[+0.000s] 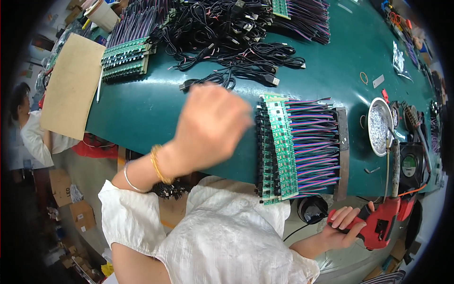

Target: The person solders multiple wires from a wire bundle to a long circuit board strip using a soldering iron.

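My left hand (pixel 212 128), blurred by motion, is raised over the table just short of the black USB cables (pixel 253 75). Its fingers look curled in, and whatever they may hold is hidden. Down at the right, beyond the table's front edge, my right hand (pixel 343 229) is wrapped round the handle of a red and black soldering gun (pixel 378 225). The gun's long metal barrel (pixel 396 165) points up toward a metal bowl (pixel 378 125). Between my hands lies a stack of green circuit board strips (pixel 282 146) with black connectors on the left and coloured wires (pixel 314 146) reaching right.
A large heap of black cables (pixel 213 28) covers the far middle. More wired board strips (pixel 125 59) stand far left beside a brown cardboard sheet (pixel 71 85). A dark metal bar (pixel 341 151) lies across the wire ends. A solder reel (pixel 410 165) stands at right. Another person (pixel 33 128) sits at left.
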Demonstrator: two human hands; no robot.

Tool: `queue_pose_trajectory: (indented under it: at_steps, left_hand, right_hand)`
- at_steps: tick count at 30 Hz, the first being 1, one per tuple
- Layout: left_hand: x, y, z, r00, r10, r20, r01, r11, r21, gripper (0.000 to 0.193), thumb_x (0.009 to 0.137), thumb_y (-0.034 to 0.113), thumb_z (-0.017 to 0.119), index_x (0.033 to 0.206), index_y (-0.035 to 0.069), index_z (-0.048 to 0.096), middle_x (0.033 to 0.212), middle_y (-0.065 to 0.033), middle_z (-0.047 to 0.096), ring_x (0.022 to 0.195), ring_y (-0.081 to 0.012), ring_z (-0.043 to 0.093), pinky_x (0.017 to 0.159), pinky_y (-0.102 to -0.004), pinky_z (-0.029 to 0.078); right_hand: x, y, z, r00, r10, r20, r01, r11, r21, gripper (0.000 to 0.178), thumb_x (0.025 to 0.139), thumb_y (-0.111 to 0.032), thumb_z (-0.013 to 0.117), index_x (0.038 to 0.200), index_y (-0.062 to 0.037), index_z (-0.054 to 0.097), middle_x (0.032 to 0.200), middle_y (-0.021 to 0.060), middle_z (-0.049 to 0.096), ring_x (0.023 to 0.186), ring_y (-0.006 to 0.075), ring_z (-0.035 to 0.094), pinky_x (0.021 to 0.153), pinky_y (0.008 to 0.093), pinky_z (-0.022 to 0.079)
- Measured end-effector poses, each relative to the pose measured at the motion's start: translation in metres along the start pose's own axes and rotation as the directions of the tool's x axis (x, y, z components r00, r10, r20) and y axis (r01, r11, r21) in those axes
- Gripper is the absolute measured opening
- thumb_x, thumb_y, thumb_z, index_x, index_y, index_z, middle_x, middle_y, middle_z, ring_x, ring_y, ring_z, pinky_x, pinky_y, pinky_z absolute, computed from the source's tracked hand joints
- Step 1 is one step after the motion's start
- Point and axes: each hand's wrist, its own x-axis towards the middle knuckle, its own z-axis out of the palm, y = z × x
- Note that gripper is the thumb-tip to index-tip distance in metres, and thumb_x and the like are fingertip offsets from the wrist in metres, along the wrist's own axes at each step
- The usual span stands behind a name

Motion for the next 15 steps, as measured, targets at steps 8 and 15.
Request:
queue_pose_trajectory:
  at_steps: [8,15]
  left_hand:
    - [-0.003,-0.043,-0.022,0.890,-0.298,0.346,0.284,0.954,0.091,0.018,0.077,0.009,0.070,0.091,0.004,0.060,0.075,-0.0076,0.059,0.077,-0.0270,0.055,0.073,-0.0370,0.039]
    - [-0.008,-0.056,0.000,0.912,-0.365,0.188,0.356,0.931,0.078,0.018,0.079,0.011,0.070,0.090,0.002,0.060,0.070,-0.0076,0.057,0.070,-0.0265,0.055,0.066,-0.0372,0.042]
  right_hand:
    - [0.001,0.001,0.008,0.990,-0.004,0.138,0.014,0.997,-0.072,0.049,0.099,-0.028,0.046,0.134,0.0035,0.031,0.054,-0.0006,0.035,0.043,0.0091,0.033,0.042,0.0250,0.031]
    - [0.005,0.007,0.030,0.980,0.027,0.197,-0.022,0.999,-0.024,0.051,0.098,-0.025,0.049,0.134,0.0060,0.031,0.055,0.0005,0.038,0.043,0.0097,0.036,0.044,0.0253,0.034]
